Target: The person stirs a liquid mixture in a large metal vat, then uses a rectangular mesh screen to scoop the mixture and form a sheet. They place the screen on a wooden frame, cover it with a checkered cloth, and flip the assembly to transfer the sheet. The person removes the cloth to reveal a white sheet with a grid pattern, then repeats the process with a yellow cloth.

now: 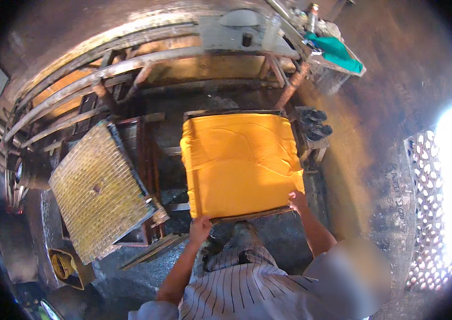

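A yellow-orange cloth (242,165) lies spread over a square frame or table in front of me, with wrinkles across its far half. Its sides hang over the left and right edges, and a dark wooden edge (252,215) shows along the near side. At the near left corner my left hand (200,229) is closed on the cloth's edge. My right hand (298,202) pinches the cloth at the near right corner. What lies under the cloth is hidden.
To the left a woven panel (100,189) leans tilted on a wooden frame. A wooden rack (146,64) runs along the back. Sandals (315,125) rest on a stand at the right, below a green cloth (338,52). A yellow-lined box (68,266) sits at lower left.
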Demonstrator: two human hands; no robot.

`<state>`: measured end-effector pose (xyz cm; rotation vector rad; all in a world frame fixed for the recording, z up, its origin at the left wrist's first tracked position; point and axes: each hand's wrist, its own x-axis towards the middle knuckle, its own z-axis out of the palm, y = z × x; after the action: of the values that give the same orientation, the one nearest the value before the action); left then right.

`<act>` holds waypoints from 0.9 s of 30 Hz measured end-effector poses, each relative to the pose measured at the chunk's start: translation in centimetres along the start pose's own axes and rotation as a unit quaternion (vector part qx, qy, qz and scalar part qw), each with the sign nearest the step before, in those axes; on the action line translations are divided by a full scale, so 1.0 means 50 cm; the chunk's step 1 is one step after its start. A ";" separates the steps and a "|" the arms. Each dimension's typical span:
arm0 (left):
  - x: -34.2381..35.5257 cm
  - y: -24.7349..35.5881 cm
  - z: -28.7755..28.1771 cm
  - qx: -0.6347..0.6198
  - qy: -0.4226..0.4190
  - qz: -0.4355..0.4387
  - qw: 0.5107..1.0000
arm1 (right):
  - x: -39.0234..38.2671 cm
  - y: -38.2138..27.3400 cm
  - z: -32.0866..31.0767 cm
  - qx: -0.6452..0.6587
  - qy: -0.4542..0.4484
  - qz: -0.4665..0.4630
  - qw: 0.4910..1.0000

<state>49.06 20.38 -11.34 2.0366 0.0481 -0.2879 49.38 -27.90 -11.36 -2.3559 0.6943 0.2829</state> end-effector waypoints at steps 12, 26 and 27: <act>0.454 0.154 -0.016 0.436 0.027 -0.047 0.898 | 0.285 -0.028 -0.114 -0.368 -0.032 -0.166 0.914; 0.924 0.322 -0.161 -0.172 0.186 -0.213 0.944 | 0.945 -0.266 -0.467 0.463 0.115 0.068 0.876; 0.959 0.346 -0.197 -0.206 0.192 -0.172 0.944 | 0.958 -0.363 -0.485 0.494 0.102 0.034 0.863</act>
<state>100.13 16.64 -2.70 1.6293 0.6581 -0.0804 99.88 -51.42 -0.91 -1.3735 0.7732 -0.2642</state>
